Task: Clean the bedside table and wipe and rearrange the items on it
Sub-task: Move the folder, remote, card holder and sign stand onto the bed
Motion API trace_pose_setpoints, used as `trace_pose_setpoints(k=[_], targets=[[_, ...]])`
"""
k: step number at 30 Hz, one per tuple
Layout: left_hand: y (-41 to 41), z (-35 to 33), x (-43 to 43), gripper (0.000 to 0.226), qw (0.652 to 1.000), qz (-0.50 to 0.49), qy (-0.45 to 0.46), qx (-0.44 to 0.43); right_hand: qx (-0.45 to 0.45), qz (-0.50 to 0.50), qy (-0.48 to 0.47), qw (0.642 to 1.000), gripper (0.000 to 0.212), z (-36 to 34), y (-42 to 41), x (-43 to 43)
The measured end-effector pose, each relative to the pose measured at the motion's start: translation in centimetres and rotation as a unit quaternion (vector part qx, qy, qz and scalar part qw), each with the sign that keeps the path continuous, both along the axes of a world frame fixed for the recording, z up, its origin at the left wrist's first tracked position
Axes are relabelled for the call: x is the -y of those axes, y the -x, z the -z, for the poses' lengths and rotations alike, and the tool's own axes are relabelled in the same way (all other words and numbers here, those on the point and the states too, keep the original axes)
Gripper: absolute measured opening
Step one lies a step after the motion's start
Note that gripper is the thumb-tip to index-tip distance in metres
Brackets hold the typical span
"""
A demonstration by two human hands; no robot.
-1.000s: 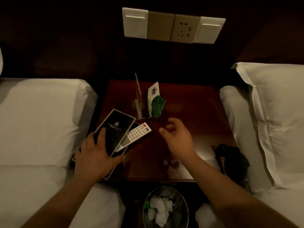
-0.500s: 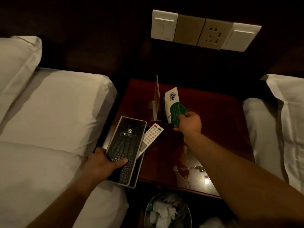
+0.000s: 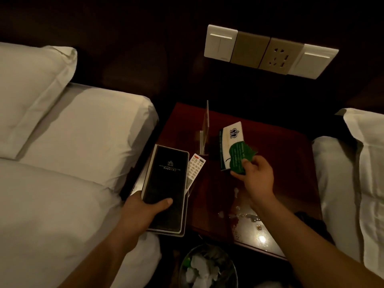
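A dimly lit view looks down from head height onto a dark red wooden tabletop (image 3: 280,163) set between two white beds.

The person's left hand (image 3: 145,206) grips the near end of a black folder (image 3: 166,183) with a small pale crest on its cover. The thumb lies across the top and the fingers are hidden beneath. The folder sits on a second, pale-edged folder at the tabletop's left front corner, and the pair juts out past the front edge. A white remote control (image 3: 194,169) with a red button lies just beside the folder on its right, its near end tucked under the folder's edge.

The right hand (image 3: 254,177) is closed on a green leaf-shaped card (image 3: 239,159), pinching its lower edge between thumb and curled fingers, near the middle of the tabletop. The leaf overlaps a white card (image 3: 231,136) printed with a dark crest. It is unclear whether the two cards are joined. Just left of them a clear sign holder (image 3: 205,125) stands upright, seen edge-on.

Glistening wet patches (image 3: 249,217) lie on the tabletop near its front edge, under the right forearm. On the floor below stands a round waste bin (image 3: 207,267) holding crumpled white tissue. On the wall behind is a panel of switches (image 3: 270,51) with a socket. A white pillow (image 3: 27,90) lies on the left bed (image 3: 72,142).
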State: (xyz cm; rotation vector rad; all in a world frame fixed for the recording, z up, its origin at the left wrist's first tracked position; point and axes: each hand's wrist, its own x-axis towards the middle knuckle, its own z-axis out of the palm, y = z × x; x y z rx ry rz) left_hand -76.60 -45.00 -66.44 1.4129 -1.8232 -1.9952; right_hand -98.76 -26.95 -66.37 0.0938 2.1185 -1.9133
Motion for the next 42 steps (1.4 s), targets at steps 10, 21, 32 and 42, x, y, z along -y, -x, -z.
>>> trace_pose_setpoints(k=[10,21,32,42], targets=[[-6.0,-2.9,-0.3,0.063,0.979,-0.166,-0.041,-0.112,-0.106,-0.051,0.079,0.99,0.012,-7.1,-3.5,0.6],[-16.2,-6.0,1.9,0.055,0.947,-0.286,0.027,-0.144,-0.101,-0.244,0.094,0.96,0.014,-9.3,-14.5,7.5],[-40.1,-5.7,3.9,0.062,0.871,-0.473,0.04,-0.124,-0.054,-0.416,0.07,0.905,0.019,-7.9,-34.4,17.0],[-57.1,-4.6,4.2,0.073,0.794,-0.598,0.011,-0.111,-0.054,-0.542,0.034,0.838,0.02,-8.0,-51.1,24.8]])
